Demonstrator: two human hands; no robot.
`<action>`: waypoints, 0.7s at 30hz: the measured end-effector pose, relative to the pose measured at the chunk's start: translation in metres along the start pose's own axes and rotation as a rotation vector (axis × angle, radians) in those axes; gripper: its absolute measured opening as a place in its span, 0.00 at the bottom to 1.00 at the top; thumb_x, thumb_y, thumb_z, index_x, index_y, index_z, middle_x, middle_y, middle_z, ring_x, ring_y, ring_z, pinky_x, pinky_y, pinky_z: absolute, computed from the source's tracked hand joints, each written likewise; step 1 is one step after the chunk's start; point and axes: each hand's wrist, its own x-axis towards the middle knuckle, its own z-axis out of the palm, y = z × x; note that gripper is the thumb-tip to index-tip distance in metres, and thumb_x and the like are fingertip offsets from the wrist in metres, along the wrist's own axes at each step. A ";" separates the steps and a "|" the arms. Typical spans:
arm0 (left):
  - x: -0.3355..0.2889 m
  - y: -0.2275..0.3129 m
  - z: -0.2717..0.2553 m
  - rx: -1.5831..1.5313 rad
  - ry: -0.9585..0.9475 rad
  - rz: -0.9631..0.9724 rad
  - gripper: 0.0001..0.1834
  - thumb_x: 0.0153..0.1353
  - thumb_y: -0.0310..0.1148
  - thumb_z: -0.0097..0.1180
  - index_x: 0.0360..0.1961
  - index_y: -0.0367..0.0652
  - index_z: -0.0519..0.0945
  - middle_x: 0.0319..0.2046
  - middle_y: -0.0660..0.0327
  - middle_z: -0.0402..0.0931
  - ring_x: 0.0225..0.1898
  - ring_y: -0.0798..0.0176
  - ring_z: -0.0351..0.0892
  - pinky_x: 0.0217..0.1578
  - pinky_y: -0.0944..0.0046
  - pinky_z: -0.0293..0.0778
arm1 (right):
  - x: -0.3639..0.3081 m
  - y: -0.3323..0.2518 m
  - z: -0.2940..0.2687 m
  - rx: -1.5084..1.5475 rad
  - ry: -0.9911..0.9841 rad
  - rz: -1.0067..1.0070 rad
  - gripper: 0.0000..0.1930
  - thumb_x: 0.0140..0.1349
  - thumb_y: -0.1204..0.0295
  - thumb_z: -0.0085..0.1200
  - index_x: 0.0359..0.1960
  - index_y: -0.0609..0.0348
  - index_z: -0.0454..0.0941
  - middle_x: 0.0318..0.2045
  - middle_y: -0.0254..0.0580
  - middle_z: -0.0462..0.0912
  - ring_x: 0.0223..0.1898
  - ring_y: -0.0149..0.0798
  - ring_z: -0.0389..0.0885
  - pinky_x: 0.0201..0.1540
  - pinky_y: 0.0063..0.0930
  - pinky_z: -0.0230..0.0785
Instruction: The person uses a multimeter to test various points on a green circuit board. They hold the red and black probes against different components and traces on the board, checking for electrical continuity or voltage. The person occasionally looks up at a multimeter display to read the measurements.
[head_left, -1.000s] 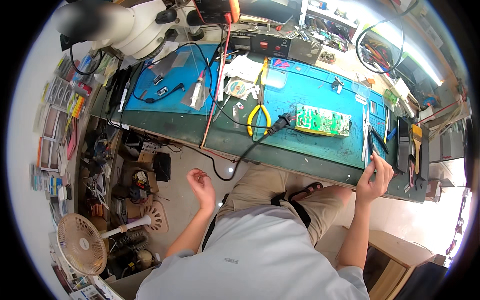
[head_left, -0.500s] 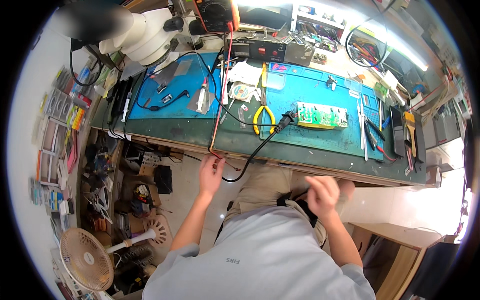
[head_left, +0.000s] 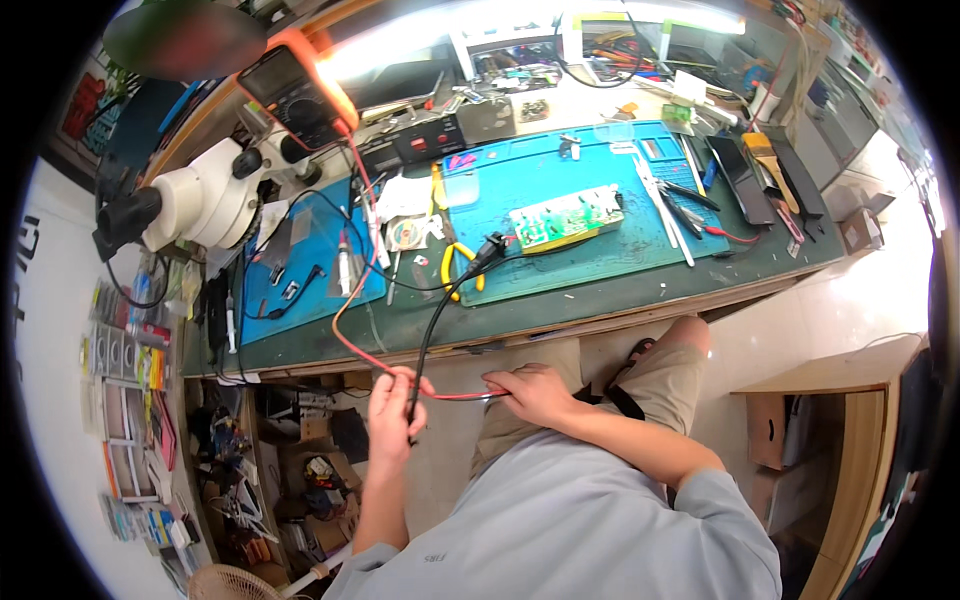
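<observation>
In front of my lap my left hand [head_left: 392,408] is closed around a black power cord [head_left: 424,345] and a red test lead [head_left: 460,397]. My right hand [head_left: 537,393] pinches the red lead a short way to the right, so a stretch of it runs between both hands. That lead hangs from an orange multimeter [head_left: 297,100] at the back left. The black cord rises to a plug [head_left: 490,250], which lies on the bench beside a green and white circuit board [head_left: 560,220]. My right fingers hide the lead's tip.
A blue mat [head_left: 590,265] lies under the board. Yellow-handled pliers [head_left: 450,270] are by the plug, and dark pliers and tweezers [head_left: 665,215] to the right. A white microscope [head_left: 200,195] stands at the left. The bench's front edge [head_left: 600,325] runs just beyond my hands.
My right hand has come left and taken hold of the red lead. The left hand has closed on the lead and black cord. The whole view has turned and shifted.
</observation>
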 end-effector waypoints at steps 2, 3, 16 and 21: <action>-0.004 0.019 -0.004 -0.048 0.002 -0.107 0.14 0.82 0.38 0.42 0.48 0.39 0.75 0.39 0.53 0.84 0.13 0.77 0.59 0.14 0.75 0.51 | -0.005 -0.025 -0.051 -0.042 0.243 -0.142 0.16 0.58 0.77 0.61 0.49 0.54 0.85 0.28 0.40 0.81 0.24 0.43 0.82 0.26 0.36 0.74; -0.003 0.026 -0.005 -0.054 0.089 -0.132 0.15 0.82 0.38 0.43 0.45 0.37 0.76 0.36 0.55 0.84 0.12 0.77 0.57 0.14 0.74 0.51 | -0.009 -0.038 -0.074 -0.113 0.301 -0.160 0.17 0.56 0.78 0.61 0.49 0.55 0.86 0.26 0.39 0.79 0.24 0.42 0.80 0.26 0.35 0.74; 0.012 0.041 -0.019 -0.027 -0.088 -0.177 0.15 0.80 0.37 0.46 0.42 0.38 0.79 0.35 0.56 0.85 0.11 0.78 0.56 0.14 0.73 0.51 | -0.122 -0.017 -0.198 -0.775 0.681 0.407 0.13 0.66 0.70 0.63 0.50 0.58 0.86 0.32 0.39 0.80 0.35 0.45 0.79 0.40 0.39 0.70; 0.009 0.040 -0.017 0.440 0.068 -0.176 0.18 0.79 0.39 0.48 0.49 0.33 0.80 0.38 0.54 0.86 0.20 0.72 0.71 0.23 0.71 0.66 | -0.078 -0.038 -0.233 -0.791 0.863 0.197 0.30 0.79 0.49 0.38 0.47 0.62 0.86 0.32 0.42 0.82 0.33 0.44 0.78 0.37 0.38 0.70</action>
